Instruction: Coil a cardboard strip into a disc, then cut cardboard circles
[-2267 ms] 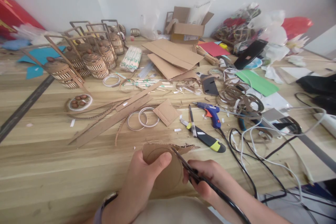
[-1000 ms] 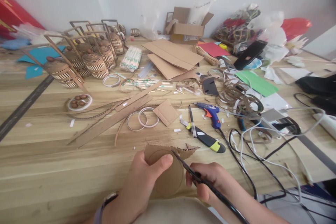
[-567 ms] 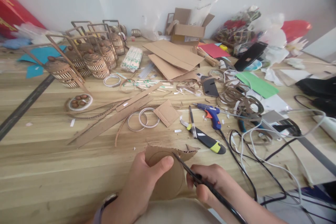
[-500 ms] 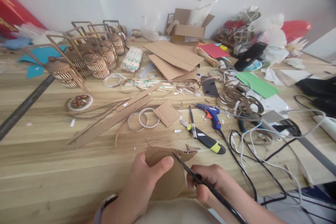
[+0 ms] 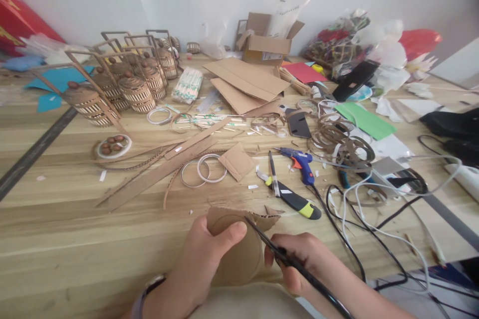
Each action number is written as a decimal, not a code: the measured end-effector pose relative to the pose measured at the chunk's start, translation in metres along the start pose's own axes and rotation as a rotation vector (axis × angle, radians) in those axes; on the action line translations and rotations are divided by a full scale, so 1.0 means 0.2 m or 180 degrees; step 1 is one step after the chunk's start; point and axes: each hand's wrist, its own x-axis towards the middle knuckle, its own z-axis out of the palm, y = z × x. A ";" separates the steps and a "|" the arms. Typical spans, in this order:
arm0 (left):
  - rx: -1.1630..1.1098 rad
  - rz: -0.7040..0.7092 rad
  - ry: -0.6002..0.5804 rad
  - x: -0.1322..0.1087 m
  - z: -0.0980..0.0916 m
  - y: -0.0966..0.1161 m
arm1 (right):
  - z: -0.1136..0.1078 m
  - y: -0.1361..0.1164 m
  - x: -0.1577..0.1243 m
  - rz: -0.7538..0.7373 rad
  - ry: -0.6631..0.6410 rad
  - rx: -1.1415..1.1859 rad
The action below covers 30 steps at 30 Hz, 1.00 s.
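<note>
My left hand [image 5: 209,254] grips a piece of brown corrugated cardboard [image 5: 239,259] at its left side, thumb on top and the other fingers hidden beneath. A round outline is drawn on the cardboard, and its far edge is ragged. My right hand [image 5: 299,259] is wrapped round black-handled scissors [image 5: 267,241], their blades lying across the cardboard's upper right part. A black utility knife with yellow-green parts [image 5: 299,202] and a pen [image 5: 274,174] lie just beyond the right hand. A square cardboard piece [image 5: 237,162] rests beside white tape rolls [image 5: 212,168].
A blue glue gun [image 5: 301,159] and tangled cables [image 5: 355,224] lie to the right. Small lantern-like baskets [image 5: 136,92] stand back left, near a bowl of brown balls [image 5: 115,146]. Flat cardboard sheets [image 5: 247,79] and an open box [image 5: 267,42] sit at the back.
Almost nothing differs. The scissors and my right hand have shifted very slightly left; the cardboard stays in my left hand.
</note>
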 end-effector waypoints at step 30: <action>0.0224 -0.0072 -0.0184 0.01 -0.02 -0.03 | -0.01 -0.09 -0.01 -0.0084 0.0171 -0.0098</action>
